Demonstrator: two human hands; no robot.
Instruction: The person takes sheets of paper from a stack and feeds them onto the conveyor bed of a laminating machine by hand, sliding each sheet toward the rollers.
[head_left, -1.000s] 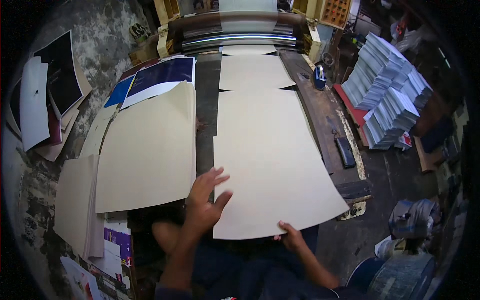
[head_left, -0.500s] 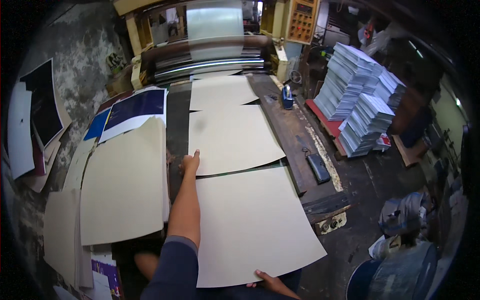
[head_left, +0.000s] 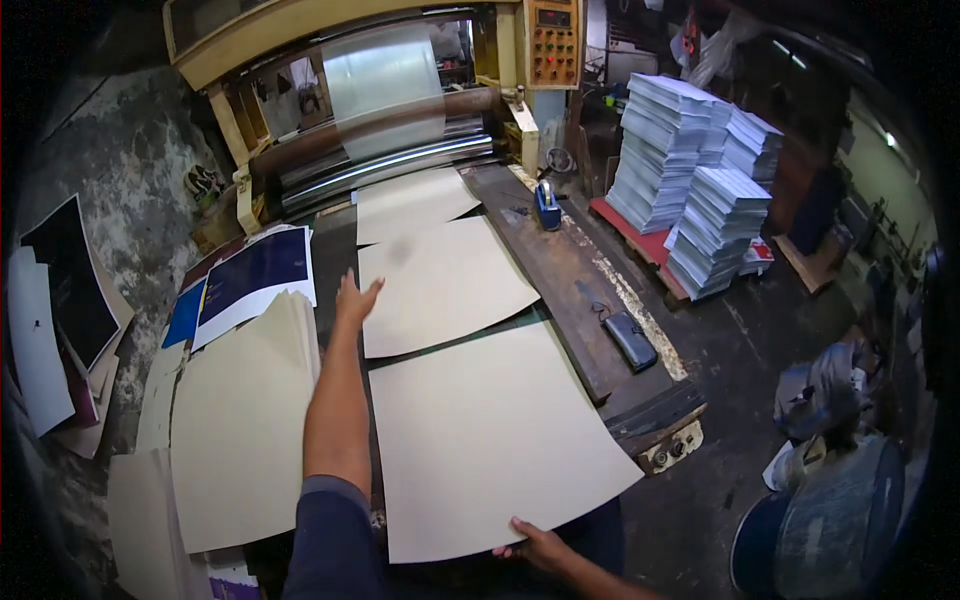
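Three cream sheets of board lie in a row on the machine's feed table. My right hand [head_left: 532, 546] pinches the near edge of the closest sheet [head_left: 490, 440], thumb on top and fingers underneath. At the left edge of the middle sheet [head_left: 450, 285], my left hand [head_left: 356, 298] is open, its thumb and fingers apart and nothing in them. The far sheet [head_left: 412, 203] reaches toward the shiny metal rollers [head_left: 390, 160]. A dark gap separates the near sheet from the middle one.
Left of my left arm stands a stack of cream boards [head_left: 245, 430], with dark blue printed sheets [head_left: 255, 280] behind it. A tape dispenser [head_left: 546, 206] and a dark pouch [head_left: 630, 342] rest along the right side. Tall paper stacks [head_left: 665, 150] and a blue drum [head_left: 830, 520] stand farther right.
My left hand has let go of the middle sheet's left edge and spread its fingers. The far sheets have shifted slightly relative to the table. My view has tilted.
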